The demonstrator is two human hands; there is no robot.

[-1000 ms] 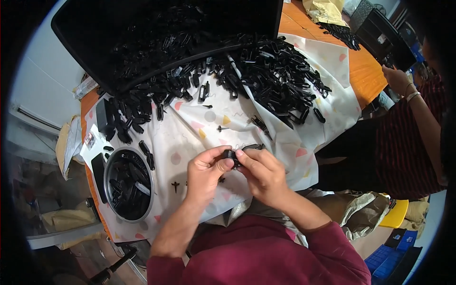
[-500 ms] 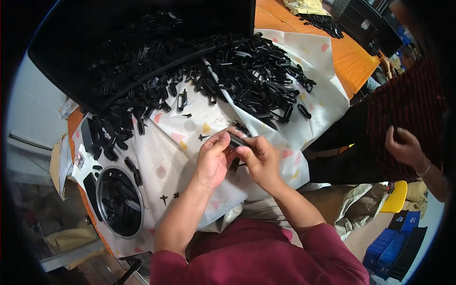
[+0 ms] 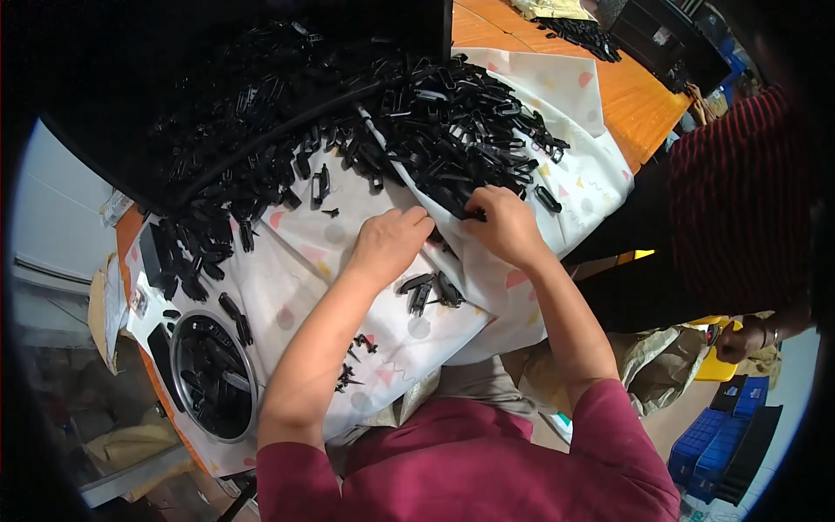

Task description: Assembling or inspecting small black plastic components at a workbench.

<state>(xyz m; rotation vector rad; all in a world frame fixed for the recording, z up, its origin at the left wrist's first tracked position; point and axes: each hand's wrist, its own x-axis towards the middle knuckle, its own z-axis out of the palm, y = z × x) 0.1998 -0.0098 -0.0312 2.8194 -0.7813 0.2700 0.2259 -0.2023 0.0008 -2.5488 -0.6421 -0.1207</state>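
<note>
A large heap of small black plastic parts, many of them frame-shaped, spreads over the patterned white cloth. At its near edge my right hand has its fingers closed around a black plastic part, mostly hidden by the fingers. My left hand is beside it, back of the hand up and fingers curled together; what they hold, if anything, is hidden. Just nearer to me lies a small group of black parts. Tiny dark cross-shaped pieces are scattered by my left forearm.
A big black bin lies at the back with parts spilling out. At left stands an oval metal-rimmed container of black parts. Another person in a striped top is close on the right, with blue crates below.
My hands have separated and reached forward to the heap; the dark elongated part they held together is no longer visible there. The other person's hand has dropped lower.
</note>
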